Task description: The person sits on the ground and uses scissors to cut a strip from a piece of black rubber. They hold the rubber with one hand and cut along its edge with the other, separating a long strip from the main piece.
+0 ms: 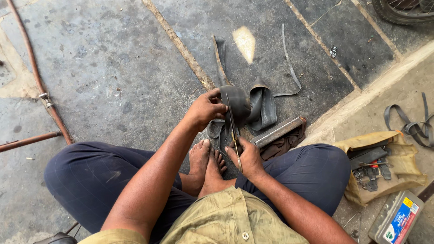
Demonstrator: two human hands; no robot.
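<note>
I sit cross-legged on a stone floor. My left hand (pixel 205 108) grips a folded piece of black rubber inner tube (pixel 238 102) and holds it up off the ground. My right hand (pixel 246 156) holds a pair of scissors (pixel 233 129) whose long blades reach up into the rubber. More of the black tube (pixel 263 107) lies crumpled just right of my hands, and a thin rubber strip (pixel 289 63) trails away toward the top. My bare feet (pixel 207 162) rest right below the tube.
A metal bar (pixel 279 131) lies on a dark cloth right of my right hand. On a raised step at right sit a tan cloth with small tools (pixel 377 165), black straps (pixel 413 126) and a clear plastic box (pixel 397 218). A reddish hose (pixel 40 92) runs at left; a wheel (pixel 402 11) top right.
</note>
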